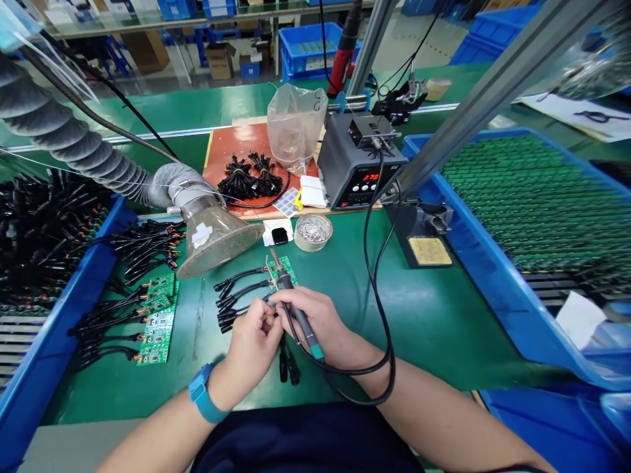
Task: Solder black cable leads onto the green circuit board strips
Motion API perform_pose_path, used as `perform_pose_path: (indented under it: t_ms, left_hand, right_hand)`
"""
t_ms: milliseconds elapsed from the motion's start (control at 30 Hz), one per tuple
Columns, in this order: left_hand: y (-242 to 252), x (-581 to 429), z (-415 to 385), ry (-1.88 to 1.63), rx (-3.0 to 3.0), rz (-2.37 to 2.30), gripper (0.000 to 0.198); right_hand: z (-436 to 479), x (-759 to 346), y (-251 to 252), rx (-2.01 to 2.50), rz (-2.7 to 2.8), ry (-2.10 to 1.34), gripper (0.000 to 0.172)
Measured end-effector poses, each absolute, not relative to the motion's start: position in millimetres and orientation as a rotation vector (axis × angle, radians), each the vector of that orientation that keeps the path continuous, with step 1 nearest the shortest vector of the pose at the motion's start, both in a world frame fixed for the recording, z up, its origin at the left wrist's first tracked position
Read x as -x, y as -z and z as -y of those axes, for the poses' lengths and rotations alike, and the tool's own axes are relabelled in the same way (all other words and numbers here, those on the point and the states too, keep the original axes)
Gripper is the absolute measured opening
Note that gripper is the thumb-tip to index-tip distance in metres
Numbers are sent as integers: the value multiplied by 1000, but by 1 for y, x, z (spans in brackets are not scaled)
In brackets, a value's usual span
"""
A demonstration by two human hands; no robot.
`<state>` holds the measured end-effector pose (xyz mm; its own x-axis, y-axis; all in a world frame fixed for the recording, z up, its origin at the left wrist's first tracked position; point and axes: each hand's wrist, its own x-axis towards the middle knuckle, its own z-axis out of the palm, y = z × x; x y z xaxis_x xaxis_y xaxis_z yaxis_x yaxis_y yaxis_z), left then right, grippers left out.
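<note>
Left bin (69,305): standing along the left edge, heaping with black leads (44,230), blocking low leftward sweeps.
Left boards (158,328): lying overlapped at left, trailing leads leftward, crowding that side.
Hood (221,246): hanging left of centre, limiting lifts beneath.
Left hand (251,341): pinching at lower centre, pressing thumb to curled fingers, apparently closing on a hanging lead (283,361); hiding the exact grip.
Hanging lead: dangling below the fingers, likely weighing little and bending softly, calling for a hold on its black sleeve, sparing the thin wires.
Board (292,266): lying at centre, just beyond the fingers, partly hidden; likely feeling light and stiff, risking damage at its joints, calling for a hold by bare edges.
Iron (302,322): pointing its tip up the frame beside the board, likely running hot there, calling for a hold on the handle only.
Tin (311,244): sitting just above centre, restricting forward reach.
Right hand (328,322): wrapping pen-fashion around the iron's handle, leaving no slack.
Station (340,157): glowing with red digits, upper centre.
Cord (366,243): looping over the right wrist, likely dragging during wide moves.
Bench (428,315): spreading green at right of centre, offering the widest room.
Right bin (497,289): slanting down the right, bounding that room.
</note>
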<state>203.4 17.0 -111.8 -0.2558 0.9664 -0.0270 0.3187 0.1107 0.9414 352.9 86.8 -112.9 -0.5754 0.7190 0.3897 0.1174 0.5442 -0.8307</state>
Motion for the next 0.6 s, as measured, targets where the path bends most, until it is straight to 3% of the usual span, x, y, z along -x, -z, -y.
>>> perform_pose_path:
  t_ms: [233, 433, 600]
  left_hand:
    - [113, -203, -18, -1188, -1205, -1579, 19]
    - [104, -202, -21, -1222, -930, -1305, 51]
    - [100, -201, -21, -1238, -911, -1250, 45]
  right_hand:
    - [-89, -347, 114, 773, 1866, -1047, 29]
    - [-86, -344, 96, 928, 1599, -1426, 21]
    - [-85, -345, 91, 940, 1528, -1491, 19]
